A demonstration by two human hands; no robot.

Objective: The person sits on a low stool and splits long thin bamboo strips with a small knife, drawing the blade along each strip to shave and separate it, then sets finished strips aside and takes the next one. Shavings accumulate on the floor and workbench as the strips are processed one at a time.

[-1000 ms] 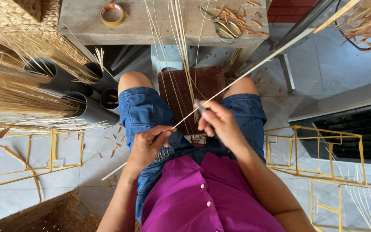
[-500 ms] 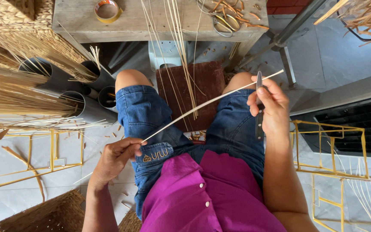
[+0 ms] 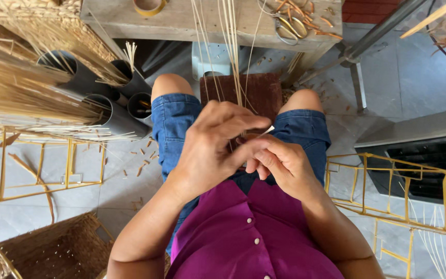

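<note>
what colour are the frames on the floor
Yellow; the frames show best in the head view, either side of the person's legs.

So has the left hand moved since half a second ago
Yes. The left hand has come up from beside the left thigh toward the brown stool, now meeting the right hand over the lap.
</note>
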